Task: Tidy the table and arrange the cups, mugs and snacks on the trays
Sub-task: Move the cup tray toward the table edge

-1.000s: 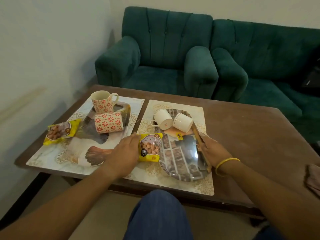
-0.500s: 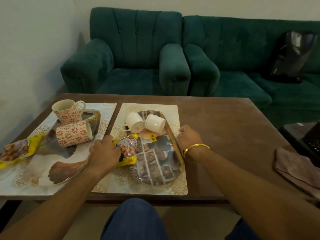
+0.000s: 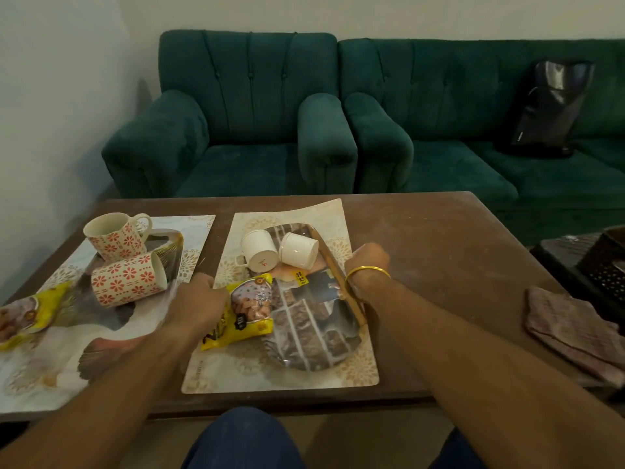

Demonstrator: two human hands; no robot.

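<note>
A brick-patterned oval tray (image 3: 314, 336) lies on a cream placemat (image 3: 236, 370). Two white cups (image 3: 258, 253) (image 3: 299, 250) lie on their sides at its far end. My left hand (image 3: 196, 306) is closed on the left edge of a yellow snack packet (image 3: 248, 309), which rests tilted over the tray's left rim. My right hand (image 3: 367, 262), with a gold bangle, grips the tray's right rim. To the left, a bird-patterned tray (image 3: 101, 319) carries a red-flowered mug (image 3: 113, 236) tilted on its rim and another (image 3: 128, 282) on its side. A second snack packet (image 3: 27, 316) lies at the far left.
A pink cloth (image 3: 571, 333) lies on the brown table (image 3: 439, 265) at the right. Beyond it stands a dark perforated basket (image 3: 605, 262). Green sofas (image 3: 253, 130) stand behind the table, with a black bag (image 3: 551, 106) on one. A wall is on the left.
My right hand has slid further up the tray's right rim. The snack packet has tipped up under my left hand. The placemat's far right corner has curled up.
</note>
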